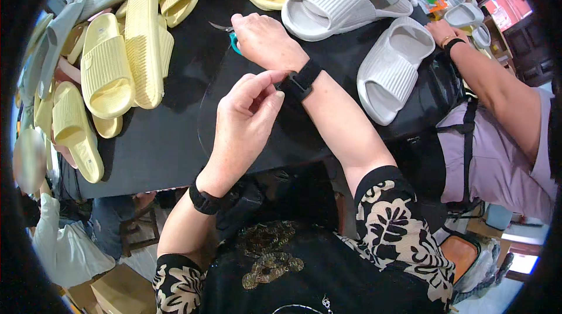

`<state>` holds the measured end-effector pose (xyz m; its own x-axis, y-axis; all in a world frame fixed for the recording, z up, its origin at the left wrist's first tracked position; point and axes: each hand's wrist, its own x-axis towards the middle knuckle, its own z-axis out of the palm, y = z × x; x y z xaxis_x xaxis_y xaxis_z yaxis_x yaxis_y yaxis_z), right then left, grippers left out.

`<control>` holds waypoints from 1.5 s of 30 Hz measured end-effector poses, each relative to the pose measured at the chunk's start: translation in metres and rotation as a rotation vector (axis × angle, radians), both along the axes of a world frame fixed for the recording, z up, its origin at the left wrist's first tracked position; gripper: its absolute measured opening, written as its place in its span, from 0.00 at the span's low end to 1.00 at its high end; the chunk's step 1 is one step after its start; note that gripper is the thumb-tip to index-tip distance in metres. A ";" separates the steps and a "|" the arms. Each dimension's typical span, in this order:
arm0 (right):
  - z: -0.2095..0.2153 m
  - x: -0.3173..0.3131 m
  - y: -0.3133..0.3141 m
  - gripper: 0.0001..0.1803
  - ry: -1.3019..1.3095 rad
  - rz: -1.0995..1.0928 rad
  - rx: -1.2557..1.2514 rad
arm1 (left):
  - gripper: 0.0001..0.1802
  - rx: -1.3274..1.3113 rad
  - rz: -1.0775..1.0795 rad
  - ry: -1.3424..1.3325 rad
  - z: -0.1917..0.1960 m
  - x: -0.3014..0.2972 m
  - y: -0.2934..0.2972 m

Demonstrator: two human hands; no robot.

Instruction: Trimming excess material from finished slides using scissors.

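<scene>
My left hand point(249, 115) reaches across to my right wrist. Its fingers are curled, and thumb and index finger are at the edge of the black wristband point(300, 84) there. My right hand point(268, 41) is back-up over the black table, its fingers folded under and hidden. Scissors point(235, 43) with teal handles and a thin metal blade show beside its knuckles; I cannot tell whether the hand grips them. A second black wristband point(205, 200) is on my left wrist. To the right of my right forearm lies a light grey slide sandal point(395, 71).
Yellow slide sandals point(108, 65) and grey ones point(50, 44) are heaped along the left and far side of the table point(158, 153). More light grey slides point(339, 6) lie beyond my right hand. At the right, another person's arm point(497, 85) reaches over the table.
</scene>
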<state>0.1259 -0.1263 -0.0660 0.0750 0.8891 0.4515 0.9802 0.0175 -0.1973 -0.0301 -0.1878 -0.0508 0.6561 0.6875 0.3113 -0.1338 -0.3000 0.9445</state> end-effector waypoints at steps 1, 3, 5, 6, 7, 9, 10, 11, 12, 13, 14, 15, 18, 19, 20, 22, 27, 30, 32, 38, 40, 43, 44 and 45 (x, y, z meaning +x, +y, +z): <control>-0.002 0.001 0.000 0.05 0.001 0.001 -0.011 | 0.13 -0.001 -0.010 0.055 0.001 0.000 0.000; -0.001 -0.001 0.001 0.05 0.004 0.006 -0.022 | 0.13 -0.003 -0.018 0.112 -0.001 0.000 0.000; -0.001 -0.002 0.001 0.07 -0.010 -0.009 -0.100 | 0.13 -0.078 -0.019 0.104 -0.003 0.000 0.000; -0.001 -0.002 0.001 0.07 -0.011 -0.010 -0.103 | 0.13 -0.081 -0.020 0.103 -0.002 0.001 0.000; -0.001 -0.002 0.001 0.07 -0.017 -0.012 -0.099 | 0.14 -0.196 -0.045 0.089 0.001 0.002 0.001; -0.001 -0.002 0.001 0.07 -0.024 -0.014 -0.094 | 0.14 -0.310 -0.069 0.074 0.002 0.001 0.002; -0.001 -0.003 0.001 0.06 -0.024 -0.020 -0.094 | 0.14 -0.321 -0.070 0.074 0.002 0.001 0.001; -0.001 -0.004 0.001 0.06 -0.024 -0.026 -0.094 | 0.14 -0.333 -0.071 0.075 0.002 0.001 0.001; -0.001 -0.004 0.001 0.06 -0.025 -0.025 -0.096 | 0.14 -0.334 -0.070 0.073 0.000 0.001 0.001; 0.000 -0.005 0.001 0.06 -0.024 -0.027 -0.105 | 0.14 -0.304 -0.047 0.056 -0.003 0.002 0.000; 0.001 -0.006 0.001 0.06 -0.023 -0.028 -0.115 | 0.13 -0.276 -0.022 0.039 -0.005 0.002 0.000; 0.002 -0.007 0.001 0.06 -0.024 -0.026 -0.117 | 0.13 -0.277 -0.020 0.038 -0.004 0.003 -0.001; 0.003 -0.006 -0.001 0.06 -0.036 -0.022 -0.135 | 0.14 0.063 0.093 0.088 0.000 0.008 -0.006; 0.003 -0.005 -0.002 0.06 -0.044 -0.025 -0.140 | 0.16 0.122 0.114 0.127 0.003 0.009 -0.009; 0.004 -0.004 -0.001 0.06 -0.053 -0.026 -0.143 | 0.18 0.184 0.138 0.164 0.005 0.009 -0.010; 0.005 -0.004 0.001 0.06 -0.059 -0.020 -0.160 | 0.21 0.271 0.152 0.183 0.000 0.011 -0.009; 0.007 -0.005 0.000 0.07 -0.059 0.001 -0.182 | 0.24 0.405 0.238 0.196 -0.006 0.016 -0.012; 0.008 -0.007 0.001 0.08 -0.097 -0.053 -0.210 | 0.23 0.371 0.223 0.195 -0.008 0.016 -0.012; 0.009 -0.008 0.003 0.07 -0.086 -0.047 -0.240 | 0.22 0.361 0.231 0.199 -0.007 0.015 -0.013; 0.006 -0.008 0.003 0.07 -0.069 -0.022 -0.211 | 0.21 0.262 0.215 0.170 -0.004 0.016 -0.014; 0.004 -0.007 0.005 0.07 -0.078 -0.021 -0.222 | 0.20 0.248 0.215 0.181 -0.006 0.015 -0.015; 0.004 -0.008 0.007 0.07 -0.091 -0.007 -0.221 | 0.20 0.366 0.268 0.165 -0.007 0.013 -0.015; 0.003 -0.007 0.007 0.07 -0.096 0.000 -0.214 | 0.20 0.372 0.269 0.169 -0.006 0.013 -0.015; 0.002 -0.006 0.008 0.07 -0.097 0.002 -0.217 | 0.20 0.379 0.269 0.172 -0.006 0.013 -0.015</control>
<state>0.1198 -0.1186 -0.0643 0.0393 0.9662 0.2550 0.9947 -0.0136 -0.1019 -0.0174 -0.2033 -0.0568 0.5345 0.6991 0.4750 0.1440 -0.6291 0.7639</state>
